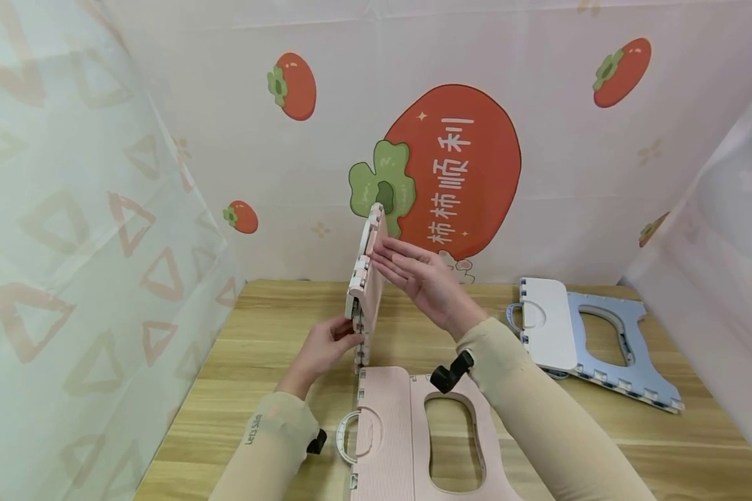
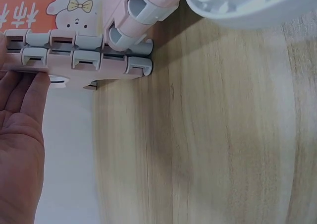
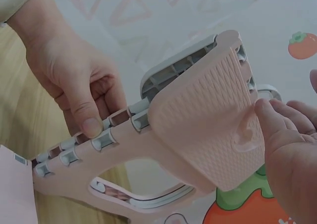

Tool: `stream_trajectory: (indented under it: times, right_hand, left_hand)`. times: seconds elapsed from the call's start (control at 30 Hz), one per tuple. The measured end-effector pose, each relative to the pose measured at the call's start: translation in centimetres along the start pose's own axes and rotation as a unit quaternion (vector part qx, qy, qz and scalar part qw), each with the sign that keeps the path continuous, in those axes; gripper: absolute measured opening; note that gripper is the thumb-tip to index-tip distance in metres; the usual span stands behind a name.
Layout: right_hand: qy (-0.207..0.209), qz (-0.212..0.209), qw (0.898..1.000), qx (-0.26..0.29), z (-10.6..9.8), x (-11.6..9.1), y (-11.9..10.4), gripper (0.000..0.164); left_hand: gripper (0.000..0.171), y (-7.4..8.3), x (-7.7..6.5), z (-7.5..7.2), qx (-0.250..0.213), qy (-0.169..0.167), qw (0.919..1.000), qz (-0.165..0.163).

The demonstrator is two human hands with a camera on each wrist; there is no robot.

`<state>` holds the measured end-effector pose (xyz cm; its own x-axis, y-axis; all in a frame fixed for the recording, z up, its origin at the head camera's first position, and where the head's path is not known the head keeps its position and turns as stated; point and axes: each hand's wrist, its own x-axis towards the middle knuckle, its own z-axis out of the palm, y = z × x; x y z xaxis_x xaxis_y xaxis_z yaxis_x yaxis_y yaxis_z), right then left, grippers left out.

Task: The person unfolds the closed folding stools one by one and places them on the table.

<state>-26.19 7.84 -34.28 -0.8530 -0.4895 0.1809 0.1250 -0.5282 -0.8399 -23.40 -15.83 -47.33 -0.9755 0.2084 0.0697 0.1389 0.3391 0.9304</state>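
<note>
"One upright pink stool (image 1: 371, 299) mid-scene on our table (image 1: 257, 334). How are we holding it?"

"Left hand (image 1: 322, 350) pinches its hinged edge; right hand (image 1: 429, 285) touches it straight-fingered, gripping nothing. Our right-wrist view gets the ridged panel (image 3: 203, 120) face-on; head cam, nearly edge-on."

"Writing?"

"We read 柿柿顺利 on the far wall (image 1: 558, 174), maybe “Let's Slim” on our left sleeve (image 1: 269, 435). Wood runs left to the table's edge; a flat pink stool (image 1: 391, 390)'s just near, a white-and-blue stool (image 1: 548, 341) well right."

The wood-grained bench (image 1: 225, 403) carries a pink folded stool (image 1: 395, 445) lying flat at its middle front and a blue-and-white folded stool (image 1: 554, 330) flat on its right.
</note>
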Motion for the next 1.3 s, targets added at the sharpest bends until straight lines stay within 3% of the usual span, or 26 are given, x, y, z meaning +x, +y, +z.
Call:
stream_trajectory:
  times: [0.37, 0.57, 0.8, 1.03, 1.3]
  right_hand:
    - [0.074, 0.036, 0.994, -0.075, -1.8, -0.8, 1.2, 0.05]
    - [0.07, 0.071, 0.985, -0.139, -2.8, -1.0, 2.6, 0.052]
    - [0.062, 0.119, 0.955, -0.266, -3.3, -1.6, 4.3, 0.057]
    - [0.034, 0.148, 0.946, -0.288, -3.5, -2.1, 6.0, 0.053]
    - [0.031, 0.175, 0.937, -0.3, -2.7, -2.5, 7.7, 0.056]
  left_hand:
    - [0.04, -0.1, 0.0, -0.1, -0.004, -0.005, 1.0, -0.002]
    - [0.039, -0.2, 0.1, -0.1, -0.003, -0.004, 1.0, -0.004]
    - [0.039, -0.4, 0.2, -0.2, -0.002, -0.004, 1.0, -0.008]
    - [0.04, -0.6, 0.3, -0.2, -0.004, -0.004, 1.0, -0.005]
    - [0.041, -0.1, 0.1, -0.2, 0.007, -0.003, 0.9999, -0.011]
